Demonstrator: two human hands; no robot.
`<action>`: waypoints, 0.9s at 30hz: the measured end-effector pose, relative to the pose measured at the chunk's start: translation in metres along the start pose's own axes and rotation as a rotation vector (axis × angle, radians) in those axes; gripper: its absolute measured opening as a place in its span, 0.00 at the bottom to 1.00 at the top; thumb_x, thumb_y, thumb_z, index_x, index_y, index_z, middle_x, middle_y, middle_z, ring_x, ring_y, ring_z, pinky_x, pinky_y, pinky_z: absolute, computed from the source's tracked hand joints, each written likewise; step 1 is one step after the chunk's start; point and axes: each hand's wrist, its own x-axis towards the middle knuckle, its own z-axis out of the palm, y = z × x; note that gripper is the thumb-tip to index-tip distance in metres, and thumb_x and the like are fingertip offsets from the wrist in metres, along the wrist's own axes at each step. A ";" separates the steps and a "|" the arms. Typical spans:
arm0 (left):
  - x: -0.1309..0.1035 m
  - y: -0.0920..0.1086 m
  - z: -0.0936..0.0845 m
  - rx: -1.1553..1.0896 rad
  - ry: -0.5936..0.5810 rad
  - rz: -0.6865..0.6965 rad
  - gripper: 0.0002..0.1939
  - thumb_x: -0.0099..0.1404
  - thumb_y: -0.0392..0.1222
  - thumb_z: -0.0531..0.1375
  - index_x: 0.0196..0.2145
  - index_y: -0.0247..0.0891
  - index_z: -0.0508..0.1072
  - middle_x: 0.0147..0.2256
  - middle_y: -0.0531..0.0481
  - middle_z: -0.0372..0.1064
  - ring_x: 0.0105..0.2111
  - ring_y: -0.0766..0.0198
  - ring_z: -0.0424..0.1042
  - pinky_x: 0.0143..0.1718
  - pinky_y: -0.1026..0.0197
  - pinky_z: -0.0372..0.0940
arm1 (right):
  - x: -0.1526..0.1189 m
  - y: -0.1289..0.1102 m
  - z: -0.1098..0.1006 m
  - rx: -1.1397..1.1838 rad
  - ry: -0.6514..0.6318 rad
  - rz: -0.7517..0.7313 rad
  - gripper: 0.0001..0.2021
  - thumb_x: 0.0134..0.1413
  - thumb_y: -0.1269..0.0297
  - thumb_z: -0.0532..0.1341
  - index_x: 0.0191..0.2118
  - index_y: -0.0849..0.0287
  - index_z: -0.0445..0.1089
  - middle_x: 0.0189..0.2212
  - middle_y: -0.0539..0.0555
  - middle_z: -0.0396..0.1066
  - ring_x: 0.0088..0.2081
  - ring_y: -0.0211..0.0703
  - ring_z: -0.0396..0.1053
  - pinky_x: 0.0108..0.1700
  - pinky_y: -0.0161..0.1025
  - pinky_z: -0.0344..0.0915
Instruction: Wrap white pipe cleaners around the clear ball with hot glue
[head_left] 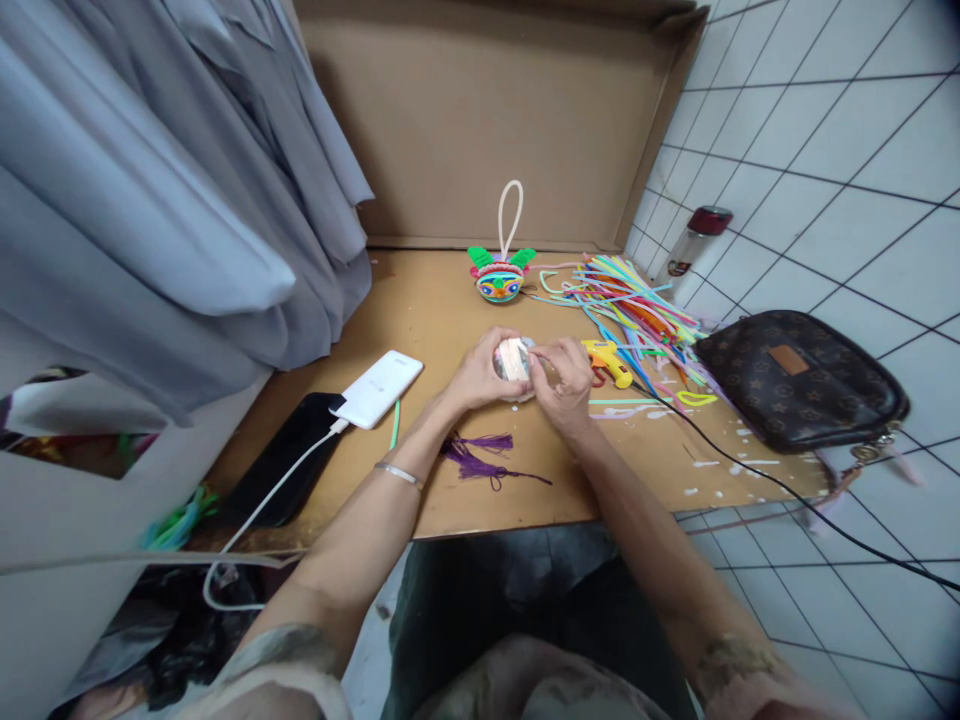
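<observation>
Near the middle of the table, my left hand (480, 372) is wrapped round a small rounded object (514, 360) with pale strips across it. My right hand (562, 382) is closed at the object's right side, its fingertips pressed together there; whether they pinch anything is too small to tell. A yellow glue gun (616, 364) lies just right of my right hand. Purple tassels (480, 460) lie on the table below my hands. Behind them stands a colourful animal-face ornament (501, 280) with green ears and a white loop.
Colourful pipe cleaners (637, 305) are heaped at the back right, near a red-lidded bottle (694, 245) and a brown bag (802, 380). A black cable runs off right. Left are a white power bank (381, 388), a black phone (289, 465) and a grey curtain (187, 150).
</observation>
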 end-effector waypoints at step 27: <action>0.003 -0.003 -0.002 -0.110 -0.027 -0.043 0.35 0.43 0.44 0.66 0.50 0.35 0.66 0.45 0.46 0.70 0.42 0.59 0.70 0.46 0.58 0.67 | -0.003 0.001 -0.002 -0.160 -0.122 -0.165 0.07 0.63 0.69 0.58 0.34 0.56 0.72 0.31 0.54 0.72 0.35 0.44 0.65 0.38 0.43 0.57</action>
